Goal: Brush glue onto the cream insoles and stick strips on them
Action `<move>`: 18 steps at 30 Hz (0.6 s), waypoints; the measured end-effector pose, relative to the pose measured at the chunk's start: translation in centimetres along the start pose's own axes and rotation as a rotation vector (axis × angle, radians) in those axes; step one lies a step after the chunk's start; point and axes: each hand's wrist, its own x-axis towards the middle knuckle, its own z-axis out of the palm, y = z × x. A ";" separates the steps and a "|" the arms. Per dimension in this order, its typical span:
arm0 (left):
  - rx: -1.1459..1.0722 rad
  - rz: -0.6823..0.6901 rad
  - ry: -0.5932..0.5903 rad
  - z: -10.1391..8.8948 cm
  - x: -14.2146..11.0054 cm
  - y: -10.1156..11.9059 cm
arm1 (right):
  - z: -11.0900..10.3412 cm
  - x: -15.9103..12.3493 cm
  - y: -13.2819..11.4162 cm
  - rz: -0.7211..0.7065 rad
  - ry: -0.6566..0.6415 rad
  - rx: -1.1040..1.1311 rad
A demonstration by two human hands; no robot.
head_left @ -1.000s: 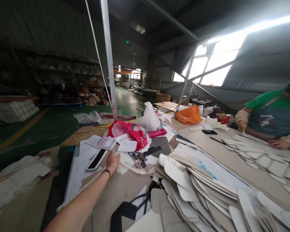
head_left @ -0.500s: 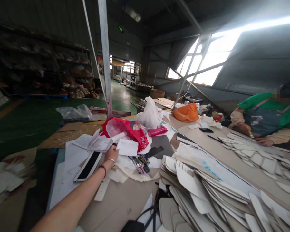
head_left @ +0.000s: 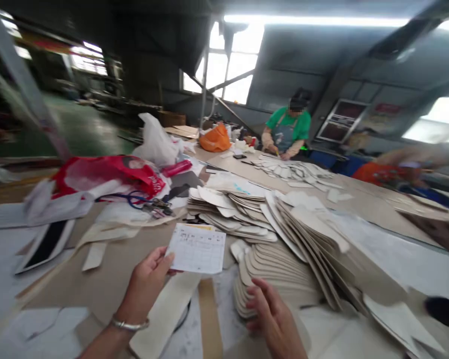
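My left hand (head_left: 145, 281) pinches the left edge of a small white printed slip of paper (head_left: 197, 248) and holds it up over the table. A thin bracelet circles that wrist. My right hand (head_left: 271, 314) rests low in front of me, fingers loosely spread, touching the near edge of a fanned stack of beige cut pieces (head_left: 284, 239). It holds nothing.
A red plastic bag (head_left: 105, 174), a white bag (head_left: 155, 144), scissors and pens (head_left: 149, 204) and a black-and-white strip (head_left: 47, 244) lie at left. Across the brown table (head_left: 374, 204) a person in a green shirt (head_left: 287, 130) works; another person (head_left: 392, 169) is blurred at right.
My left hand picked the slip from the pile near the red bag and drew it back toward me. The view swung right, and my right hand came into sight.
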 end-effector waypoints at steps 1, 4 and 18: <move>-0.015 -0.013 -0.057 1.7 -1.2 -0.4 | -0.1 -0.3 0.1 0.037 0.024 0.150; -0.057 -0.050 -0.221 6.1 -4.2 -1.5 | -0.9 -1.3 0.0 0.125 0.030 0.422; -0.290 -0.288 -0.594 12.5 -4.0 -4.1 | -0.4 0.7 3.6 0.052 0.165 0.685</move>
